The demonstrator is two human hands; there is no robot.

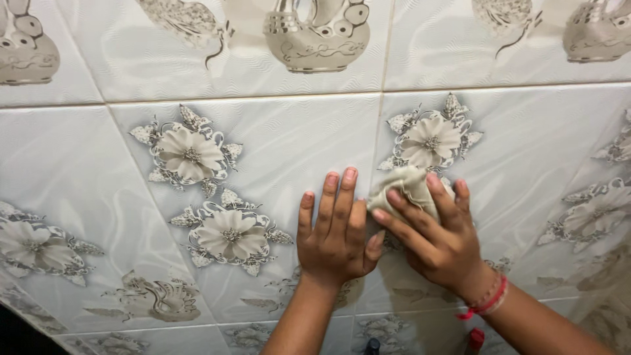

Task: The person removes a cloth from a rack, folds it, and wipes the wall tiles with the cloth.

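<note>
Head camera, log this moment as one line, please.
left hand: flat on tiled wall, holding nothing | right hand: pressing cream cloth to wall | flower print: just above cloth

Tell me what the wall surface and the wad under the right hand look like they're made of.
Wall tile: apparently glazed ceramic, glossy white with printed flowers; sheen and grout lines suggest it.
Wad under the right hand: soft beige cloth, judging by its crumpled folds; exact fabric unclear.
</note>
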